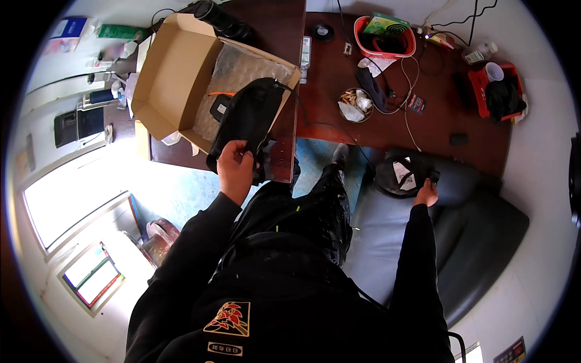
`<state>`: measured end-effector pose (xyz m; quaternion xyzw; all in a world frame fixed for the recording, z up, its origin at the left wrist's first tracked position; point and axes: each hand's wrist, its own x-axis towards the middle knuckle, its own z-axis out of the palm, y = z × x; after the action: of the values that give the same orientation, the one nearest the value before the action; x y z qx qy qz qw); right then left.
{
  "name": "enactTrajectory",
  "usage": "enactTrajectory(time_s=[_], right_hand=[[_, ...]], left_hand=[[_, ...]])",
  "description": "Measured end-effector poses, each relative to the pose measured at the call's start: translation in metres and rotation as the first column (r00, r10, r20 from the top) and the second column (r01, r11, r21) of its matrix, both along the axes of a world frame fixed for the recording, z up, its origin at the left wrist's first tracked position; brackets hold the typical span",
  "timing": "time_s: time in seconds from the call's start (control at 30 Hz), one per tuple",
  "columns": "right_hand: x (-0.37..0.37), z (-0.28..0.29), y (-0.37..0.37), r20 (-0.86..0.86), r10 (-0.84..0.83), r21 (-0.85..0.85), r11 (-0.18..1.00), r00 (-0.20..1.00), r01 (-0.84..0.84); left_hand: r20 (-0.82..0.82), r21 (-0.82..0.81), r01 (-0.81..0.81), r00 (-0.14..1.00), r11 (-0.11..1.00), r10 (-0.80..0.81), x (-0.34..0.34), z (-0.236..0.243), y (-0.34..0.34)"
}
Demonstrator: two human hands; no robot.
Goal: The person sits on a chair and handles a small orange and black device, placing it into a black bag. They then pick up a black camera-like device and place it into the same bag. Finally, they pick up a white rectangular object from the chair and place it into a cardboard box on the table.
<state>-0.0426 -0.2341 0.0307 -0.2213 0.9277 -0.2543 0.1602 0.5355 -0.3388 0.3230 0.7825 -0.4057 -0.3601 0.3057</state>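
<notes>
My left hand [236, 168] is closed on the near end of a long, soft black pouch [248, 115], fingers and thumb pinching its fabric. The pouch lies slantwise over the near side of an open cardboard box [160, 85]. Bubble wrap [242, 68] lines that box, and a small black item with a white label [221, 107] sits on it. Further right, my right hand [427, 192] is closed at the edge of a rounded black bag [390, 184] bearing a white tag [404, 174]. That bag rests on the grey sofa seat. A small dark piece shows at my right fingertips.
The dark red table [327, 72] carries a red basket [384, 51], a bowl of cigarette butts [355, 105], a tape roll [323, 32], cables and a red bin [496, 91]. A black cylinder [224, 21] stands behind the box. A grey sofa [381, 242] lies right.
</notes>
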Motion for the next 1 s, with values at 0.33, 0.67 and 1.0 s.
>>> enactTrajectory(time_s=[0.33,0.67,1.0], right_hand=[[0.017,0.062,-0.022,0.069,-0.118,-0.259,0.957,0.991,0.132],[0.091,0.202,-0.019,0.174,-0.06,-0.41,0.903,0.983,0.128],[0.187,0.317,0.021,0.236,0.05,-0.62,0.776,0.97,0.111]], left_hand=[[0.134,0.308,0.254,0.943,0.917,-0.306,0.045,0.018,0.043],[0.414,0.388,0.559,0.605,0.733,-0.68,0.032,0.008,0.051],[0.327,0.383,0.553,0.668,0.74,-0.668,-0.001,-0.064,0.02]])
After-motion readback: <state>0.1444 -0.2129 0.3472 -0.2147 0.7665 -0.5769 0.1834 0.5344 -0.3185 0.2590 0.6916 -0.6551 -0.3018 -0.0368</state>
